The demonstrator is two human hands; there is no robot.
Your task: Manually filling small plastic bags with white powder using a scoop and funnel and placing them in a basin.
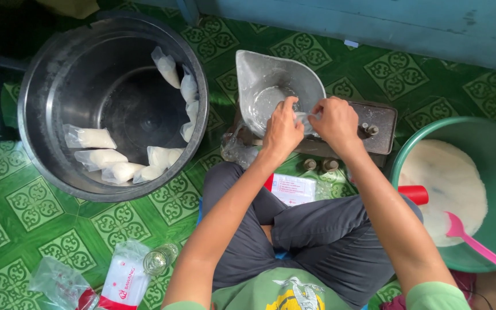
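My left hand point(282, 129) and my right hand point(336, 123) pinch the two sides of a small clear plastic bag point(305, 119) held at the rim of a grey metal scoop pan point(259, 72). The pan rests on a dark metal balance scale point(383, 135) on the floor in front of my crossed legs. The bag's contents are hard to make out between my fingers.
At left stands a big black tub point(41, 74) holding several filled white bags point(90, 138). On the right is a green basin point(492, 135) of white grains with a pink scoop point(471, 240) and a red cylinder point(414, 194). Plastic packets point(124, 279) lie on the green tiled floor.
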